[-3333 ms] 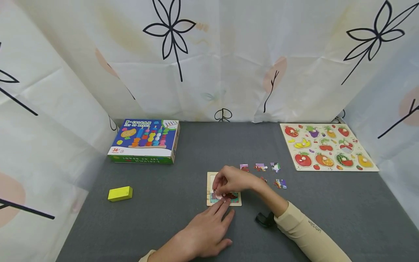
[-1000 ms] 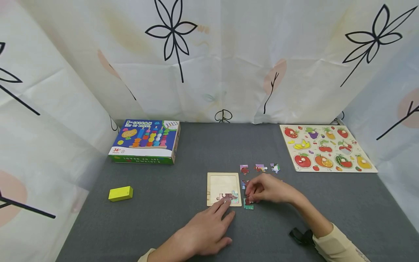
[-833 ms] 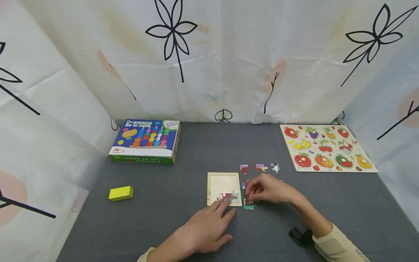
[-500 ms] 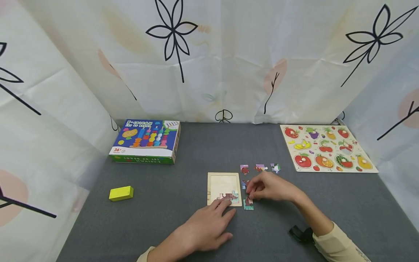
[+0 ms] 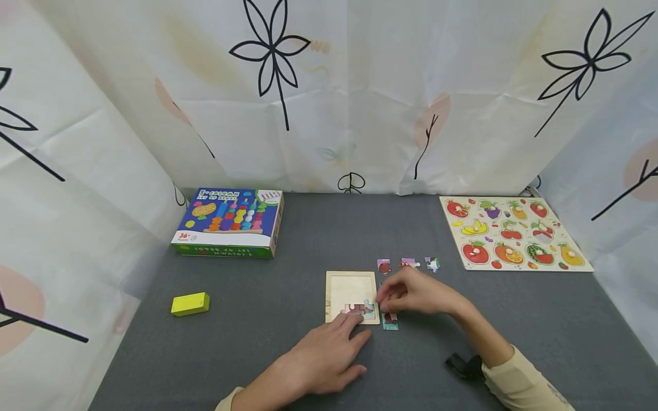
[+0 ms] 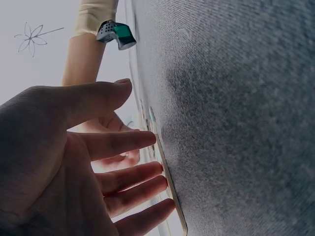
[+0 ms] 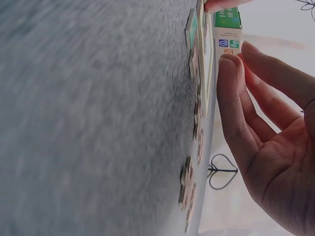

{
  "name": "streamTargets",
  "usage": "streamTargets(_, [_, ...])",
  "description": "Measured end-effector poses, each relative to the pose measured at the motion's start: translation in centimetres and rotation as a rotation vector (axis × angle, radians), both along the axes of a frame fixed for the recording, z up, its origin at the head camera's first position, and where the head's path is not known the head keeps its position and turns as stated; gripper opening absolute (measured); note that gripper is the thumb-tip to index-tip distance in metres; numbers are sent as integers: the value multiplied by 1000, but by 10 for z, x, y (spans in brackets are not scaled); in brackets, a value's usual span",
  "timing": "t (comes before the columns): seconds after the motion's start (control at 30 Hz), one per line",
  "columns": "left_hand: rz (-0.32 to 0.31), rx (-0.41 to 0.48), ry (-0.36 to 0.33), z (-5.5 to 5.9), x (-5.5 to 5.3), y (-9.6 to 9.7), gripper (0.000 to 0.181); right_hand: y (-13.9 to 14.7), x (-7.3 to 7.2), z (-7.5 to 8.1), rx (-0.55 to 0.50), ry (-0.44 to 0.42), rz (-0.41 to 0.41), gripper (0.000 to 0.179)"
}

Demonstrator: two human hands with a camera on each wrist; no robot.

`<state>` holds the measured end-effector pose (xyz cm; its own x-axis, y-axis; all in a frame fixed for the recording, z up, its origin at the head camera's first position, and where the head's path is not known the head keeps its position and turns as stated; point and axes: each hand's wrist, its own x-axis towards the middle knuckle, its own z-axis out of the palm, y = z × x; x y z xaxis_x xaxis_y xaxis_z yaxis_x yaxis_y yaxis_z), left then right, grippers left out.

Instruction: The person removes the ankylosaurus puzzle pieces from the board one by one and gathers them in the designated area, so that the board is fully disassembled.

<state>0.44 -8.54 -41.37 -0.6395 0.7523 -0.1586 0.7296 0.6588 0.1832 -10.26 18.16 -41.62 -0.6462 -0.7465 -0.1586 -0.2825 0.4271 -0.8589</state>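
My left hand (image 5: 329, 357) lies with extended fingers on the near edge of a small wooden puzzle tray (image 5: 328, 291). A few joined jigsaw pieces (image 5: 366, 309), brown and turquoise, fill the tray's lower right; my fingertips overlap some of them. My right hand (image 5: 411, 291) hovers at the tray's right edge, thumb and fingers loosely curled. In the right wrist view, the fingertips (image 7: 229, 66) have a gap to the thumb and no piece shows between them. A green-edged loose piece (image 5: 390, 325) lies just below that hand, which hides other pieces on the cloth.
Loose pieces lie right of the tray: a purple-and-red one (image 5: 384, 266), a reddish one (image 5: 409, 262) and a white-green one (image 5: 432, 264). A fruit puzzle board (image 5: 519, 234) is at the back right. A bead-set box (image 5: 226, 222) and a yellow block (image 5: 190, 303) are at left.
My right hand has left the tray for the loose pieces at the right, then shifted slightly back left to the tray's edge. My left hand has stayed in place on the tray.
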Motion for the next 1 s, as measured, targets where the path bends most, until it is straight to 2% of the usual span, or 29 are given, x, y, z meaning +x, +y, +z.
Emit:
streamTargets(0.37, [-52, 2, 42, -3, 4, 2, 60, -28, -10, -3, -36, -31, 64, 14])
streamTargets(0.6, [-68, -17, 101, -5, 5, 1, 63, -48, -17, -5, 5, -41, 110, 14])
streamTargets(0.73, [-70, -27, 108, -5, 6, 1, 63, -56, -21, -6, 25, -31, 142, 11])
streamTargets(1.0, [-61, -37, 116, -6, 8, 1, 64, -67, -21, -5, 83, -6, 131, 7])
